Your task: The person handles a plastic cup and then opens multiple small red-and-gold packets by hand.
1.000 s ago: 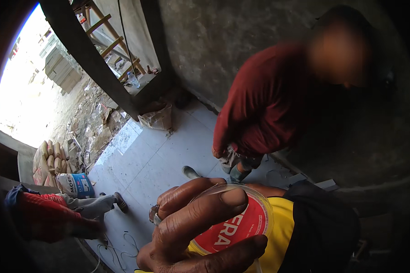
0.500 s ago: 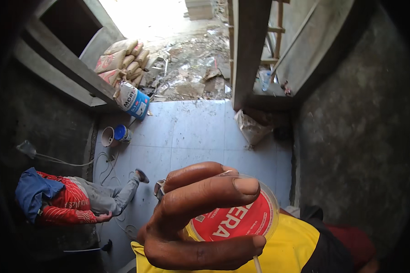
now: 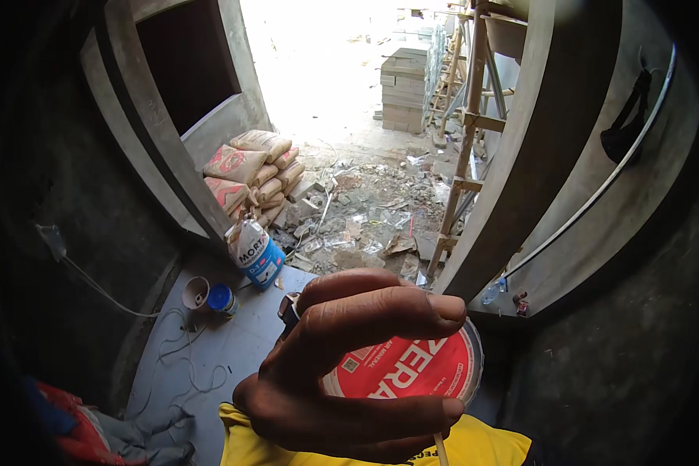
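Observation:
A plastic drinking cup with a round red printed lid is close in front of me. My left hand is closed round it, fingers curled over its far side and thumb along the near side. A dark ring-like band shows at a knuckle. Below the thumb a thin pale straw sticks out toward the lower edge. Most of the cup's body is hidden by the hand and lid. Under it is my yellow shirt. My right hand does not appear.
Another person is at the lower left, near a looping cable. A white-and-blue sack, a bucket and a blue-lidded tub stand by the doorway. Beyond are stacked sacks, rubble and a wooden ladder-like frame.
My view has tilted up, bringing more of the outdoors in. The other person now sits lower, at the bottom left edge. My left hand keeps its hold on the cup.

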